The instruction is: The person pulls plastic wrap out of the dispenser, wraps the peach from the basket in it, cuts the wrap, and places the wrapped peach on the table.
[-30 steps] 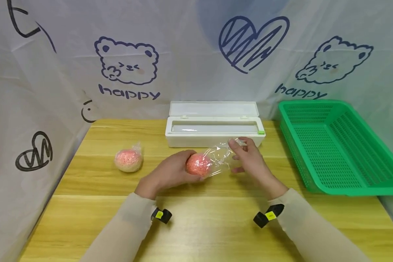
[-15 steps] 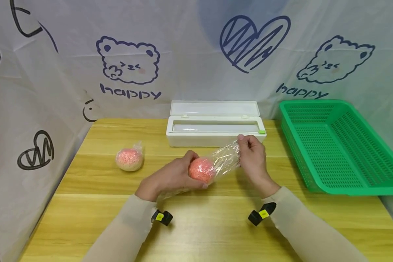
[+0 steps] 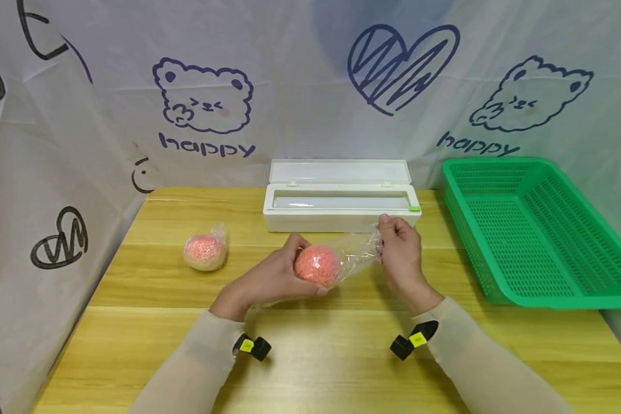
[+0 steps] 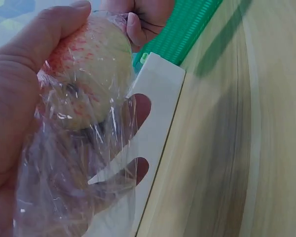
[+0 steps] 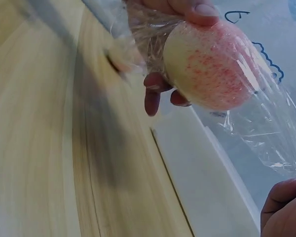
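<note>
A pink-speckled, pale peach point(image 3: 317, 265) is held above the table by my left hand point(image 3: 266, 283), thumb on the near side and fingers around the far side. Clear plastic film point(image 3: 356, 252) covers it and stretches to the right. My right hand point(image 3: 403, 256) pinches the gathered end of that film between thumb and fingers. In the left wrist view, more loose film point(image 4: 54, 187) hangs from the peach across the left palm. A second wrapped peach point(image 3: 204, 253) sits on the table at the left, its film bunched at the top.
Behind the hands stands a white cling film dispenser point(image 3: 341, 222), lid raised and a roll inside, with a green slider point(image 3: 414, 209) at its right end. A green plastic basket point(image 3: 478, 270) takes up the table's right side. Printed cloth hangs behind and at the left.
The right hand, loosely spread by the film a second ago, now pinches its gathered end and has drawn it slightly right. The left hand keeps hold of the peach, which has turned a little.
</note>
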Motion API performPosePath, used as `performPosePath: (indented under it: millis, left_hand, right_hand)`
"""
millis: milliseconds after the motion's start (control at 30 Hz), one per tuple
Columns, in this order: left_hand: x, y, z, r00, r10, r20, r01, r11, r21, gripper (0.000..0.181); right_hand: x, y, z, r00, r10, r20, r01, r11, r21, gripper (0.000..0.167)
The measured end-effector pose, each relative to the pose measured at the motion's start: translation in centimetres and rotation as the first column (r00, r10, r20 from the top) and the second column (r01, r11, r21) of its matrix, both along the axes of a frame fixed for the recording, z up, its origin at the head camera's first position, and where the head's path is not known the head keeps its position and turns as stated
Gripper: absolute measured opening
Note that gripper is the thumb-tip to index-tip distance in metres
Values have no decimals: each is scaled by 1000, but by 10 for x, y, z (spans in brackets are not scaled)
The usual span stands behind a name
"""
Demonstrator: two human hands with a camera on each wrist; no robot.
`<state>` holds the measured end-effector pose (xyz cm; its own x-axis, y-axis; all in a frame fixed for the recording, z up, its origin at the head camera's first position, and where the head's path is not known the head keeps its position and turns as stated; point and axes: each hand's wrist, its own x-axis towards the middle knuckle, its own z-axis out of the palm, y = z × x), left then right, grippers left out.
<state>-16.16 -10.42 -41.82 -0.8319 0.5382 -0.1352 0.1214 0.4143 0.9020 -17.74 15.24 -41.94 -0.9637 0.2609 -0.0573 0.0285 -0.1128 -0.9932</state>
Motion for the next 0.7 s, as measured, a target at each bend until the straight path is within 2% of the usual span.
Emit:
performPosePath:
  millis: [100, 167, 267, 367, 433, 567, 700]
  left_hand:
    - [0, 1, 0, 1000, 12, -23, -12, 1000, -12, 80]
    - [0, 2, 0, 999, 19, -42, -21, 999, -32, 81]
    - [0, 3, -1, 997, 28, -72, -32, 998, -56, 83]
    - [0, 3, -3, 996, 34, -76, -38, 998, -48, 83]
    - [0, 3, -3, 996, 37, -77, -41, 998, -41, 83]
    - [0, 4, -3, 999, 32, -43, -32, 999, 15, 82]
    - [1, 7, -1, 999, 25, 22, -27, 993, 118, 81]
  right_hand:
    - [-1, 2, 2, 1000, -2, 18, 3, 1000, -21, 37]
    - [-2, 4, 4, 1000, -7, 28, 8, 1000, -1, 38]
    - [-1, 6, 11, 999, 28, 45, -33, 994, 105, 41]
    - [1, 5, 16, 995, 85, 60, -96, 971, 219, 46]
    - [2, 3, 16, 994, 95, 47, -104, 963, 250, 42]
    - [3, 2, 12, 998, 63, 9, -63, 978, 196, 30]
    - [2, 2, 3, 995, 86, 48, -89, 993, 71, 27]
